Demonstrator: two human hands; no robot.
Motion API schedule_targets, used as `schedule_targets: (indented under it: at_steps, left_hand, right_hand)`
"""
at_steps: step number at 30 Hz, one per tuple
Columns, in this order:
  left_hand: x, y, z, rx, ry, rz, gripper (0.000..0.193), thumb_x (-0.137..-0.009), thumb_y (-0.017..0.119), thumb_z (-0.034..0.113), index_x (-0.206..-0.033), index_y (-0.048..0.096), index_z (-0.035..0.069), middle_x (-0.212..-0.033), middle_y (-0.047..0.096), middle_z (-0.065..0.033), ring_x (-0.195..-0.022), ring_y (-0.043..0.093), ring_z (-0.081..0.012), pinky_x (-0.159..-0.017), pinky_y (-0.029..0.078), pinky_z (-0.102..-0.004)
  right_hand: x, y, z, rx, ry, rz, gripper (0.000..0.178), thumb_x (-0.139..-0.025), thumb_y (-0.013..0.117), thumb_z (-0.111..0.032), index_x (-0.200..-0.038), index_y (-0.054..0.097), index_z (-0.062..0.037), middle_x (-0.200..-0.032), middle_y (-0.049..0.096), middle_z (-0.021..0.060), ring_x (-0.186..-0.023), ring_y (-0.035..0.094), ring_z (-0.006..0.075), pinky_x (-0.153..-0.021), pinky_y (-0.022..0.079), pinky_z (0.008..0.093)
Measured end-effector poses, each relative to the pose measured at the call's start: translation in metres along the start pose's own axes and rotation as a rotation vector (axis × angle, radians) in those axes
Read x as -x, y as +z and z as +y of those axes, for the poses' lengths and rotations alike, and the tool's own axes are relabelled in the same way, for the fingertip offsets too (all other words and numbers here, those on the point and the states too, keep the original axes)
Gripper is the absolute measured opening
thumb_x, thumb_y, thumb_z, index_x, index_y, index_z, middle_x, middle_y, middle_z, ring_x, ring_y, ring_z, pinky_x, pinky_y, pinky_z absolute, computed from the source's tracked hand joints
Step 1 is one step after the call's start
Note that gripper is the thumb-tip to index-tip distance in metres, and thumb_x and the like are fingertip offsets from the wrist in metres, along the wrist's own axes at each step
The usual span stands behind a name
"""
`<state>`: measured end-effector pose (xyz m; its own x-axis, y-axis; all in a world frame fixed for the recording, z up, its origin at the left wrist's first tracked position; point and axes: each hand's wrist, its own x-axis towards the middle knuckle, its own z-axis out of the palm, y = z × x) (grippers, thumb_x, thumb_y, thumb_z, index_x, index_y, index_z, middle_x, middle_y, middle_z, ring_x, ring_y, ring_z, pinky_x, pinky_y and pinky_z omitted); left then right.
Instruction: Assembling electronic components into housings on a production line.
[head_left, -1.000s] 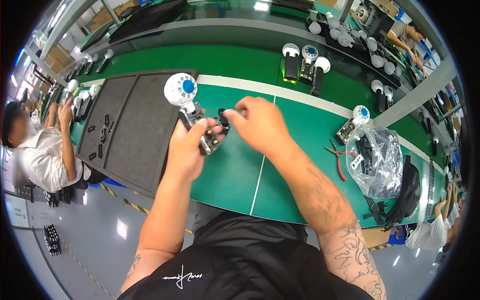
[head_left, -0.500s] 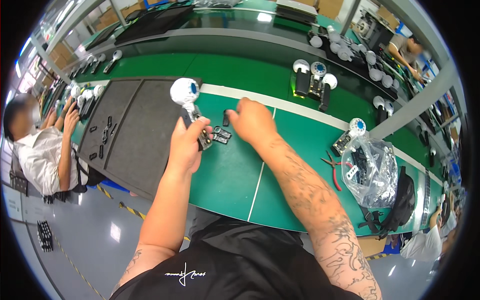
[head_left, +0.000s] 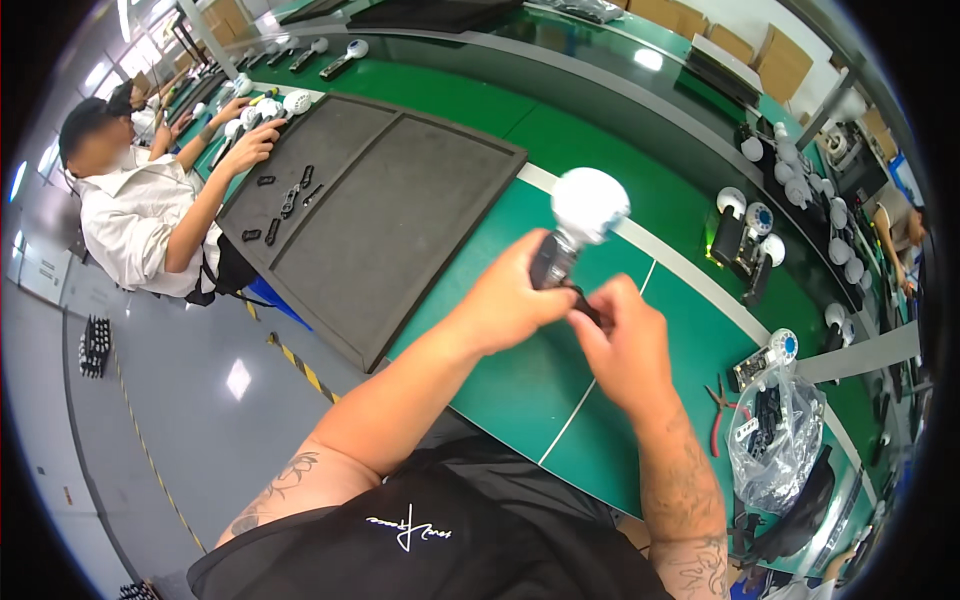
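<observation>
In my left hand, fingers wrapped round its black handle, is a device with a white ball head. The ball points away from me, over the green work mat. My right hand is closed at the handle's lower end. Between its thumb and fingers a small black plastic part shows, touching or very close to the handle. My fingers hide most of the part and the handle's lower end.
Left lies a dark tray with several small black parts. At right are red-handled pliers, a clear plastic bag of parts and another ball-headed device. More devices stand behind. A co-worker sits at far left.
My right hand has come from the small black parts on the mat to the device's handle, now with a black part. The device has turned in my left hand. The whole view has swung left.
</observation>
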<state>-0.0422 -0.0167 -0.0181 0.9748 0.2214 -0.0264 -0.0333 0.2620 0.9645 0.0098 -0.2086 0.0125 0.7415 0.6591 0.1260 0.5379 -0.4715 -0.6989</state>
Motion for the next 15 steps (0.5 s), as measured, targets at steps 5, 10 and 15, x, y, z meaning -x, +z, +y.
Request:
schedule_targets:
  at_steps: [5, 10, 15]
  left_hand:
    - [0.001, 0.017, 0.021, -0.275, 0.002, -0.243, 0.048, -0.084, 0.072, 0.005, -0.129, 0.056, 0.000, -0.099, 0.066, -0.0090, -0.080, 0.063, -0.0157, -0.070, 0.052, -0.0258]
    - [0.009, 0.026, 0.033, -0.147, -0.115, -0.405, 0.052, -0.087, 0.069, 0.006, -0.137, 0.053, 0.001, -0.104, 0.067, -0.0111, -0.091, 0.065, -0.0189, -0.073, 0.054, -0.0284]
    - [0.014, 0.023, 0.017, 0.265, -0.212, -0.429, 0.074, -0.090, 0.070, 0.001, -0.156, 0.034, 0.000, -0.127, 0.061, -0.0183, -0.107, 0.066, -0.0267, -0.082, 0.059, -0.0352]
  right_hand:
    - [0.028, -0.005, 0.015, -1.034, 0.395, -0.065, 0.025, -0.093, 0.072, -0.001, -0.115, 0.061, -0.0039, -0.101, 0.072, 0.0114, -0.083, 0.069, 0.0182, -0.071, 0.057, 0.0295]
    - [0.052, -0.017, 0.018, -1.547, 0.446, -0.051, 0.034, -0.094, 0.068, 0.005, -0.127, 0.060, -0.0033, -0.111, 0.070, 0.0133, -0.094, 0.071, 0.0184, -0.080, 0.059, 0.0269]
    - [0.046, -0.013, 0.011, -1.426, 0.262, 0.117, 0.040, -0.095, 0.066, 0.008, -0.132, 0.059, -0.0021, -0.117, 0.069, 0.0146, -0.101, 0.070, 0.0183, -0.085, 0.059, 0.0264]
